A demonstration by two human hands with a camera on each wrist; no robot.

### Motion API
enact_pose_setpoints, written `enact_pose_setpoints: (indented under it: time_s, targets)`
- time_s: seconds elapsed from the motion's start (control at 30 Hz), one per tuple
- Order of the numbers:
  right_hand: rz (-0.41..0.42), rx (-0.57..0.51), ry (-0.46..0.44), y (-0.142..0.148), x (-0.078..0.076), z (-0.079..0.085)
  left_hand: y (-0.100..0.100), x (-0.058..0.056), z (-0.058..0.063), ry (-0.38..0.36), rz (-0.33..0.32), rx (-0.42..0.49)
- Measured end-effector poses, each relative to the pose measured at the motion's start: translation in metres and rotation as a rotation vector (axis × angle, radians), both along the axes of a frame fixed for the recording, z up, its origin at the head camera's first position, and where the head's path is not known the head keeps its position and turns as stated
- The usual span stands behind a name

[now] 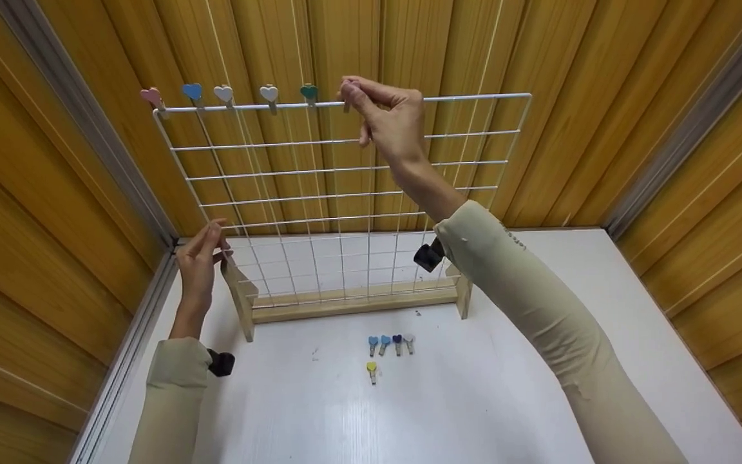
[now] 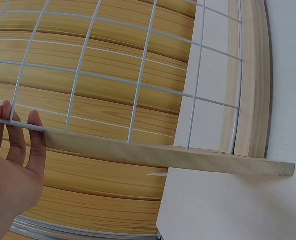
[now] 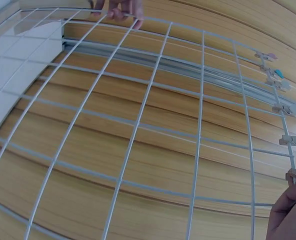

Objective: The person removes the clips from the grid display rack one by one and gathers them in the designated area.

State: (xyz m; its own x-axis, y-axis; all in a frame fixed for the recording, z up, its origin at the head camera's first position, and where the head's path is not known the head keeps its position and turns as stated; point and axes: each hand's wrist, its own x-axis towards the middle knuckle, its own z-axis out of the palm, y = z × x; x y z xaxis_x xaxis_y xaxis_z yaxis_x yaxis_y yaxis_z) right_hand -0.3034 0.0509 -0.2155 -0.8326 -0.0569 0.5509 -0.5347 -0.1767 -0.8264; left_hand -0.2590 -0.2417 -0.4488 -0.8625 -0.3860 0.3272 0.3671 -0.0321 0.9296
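A white wire grid [image 1: 345,171] stands upright in a wooden base [image 1: 358,310]. High on its top wire, my right hand [image 1: 397,122] pinches a small wooden clothespin [image 3: 291,175] that sits at the wire; the fingers cover most of it. To its left, several heart-topped clothespins are clipped along that wire: a pink one [image 1: 151,96], a blue one [image 1: 192,92], two white ones including this one [image 1: 269,95], and a green one [image 1: 308,92]. My left hand [image 1: 198,261] holds the grid's left side wire just above the wooden foot [image 2: 168,156].
On the white table [image 1: 345,419], in front of the base, lie several more heart clothespins: two light blue [image 1: 373,345], a dark blue one [image 1: 398,343], a pale one [image 1: 409,341] and a yellow one [image 1: 371,370]. Wood-patterned walls [image 1: 686,193] enclose the back and sides.
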Motion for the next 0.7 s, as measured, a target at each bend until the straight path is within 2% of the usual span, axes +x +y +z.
enact_pose_setpoints:
  time_s: [0.47, 0.57, 0.7]
  targets:
    - [-0.103, -0.024, 0.000, -0.0066, 0.0010, -0.0014, 0.0045, 0.0012, 0.0022, -0.002, 0.005, -0.009]
    - [-0.112, -0.074, -0.050, -0.0073, 0.0014, 0.0001, 0.0055, 0.0006, 0.0012, 0.002, -0.003, -0.009]
    - [-0.079, -0.169, -0.124, -0.0062, 0.0031, 0.0023, 0.0052, 0.0006, 0.0009, -0.006, -0.015, -0.012]
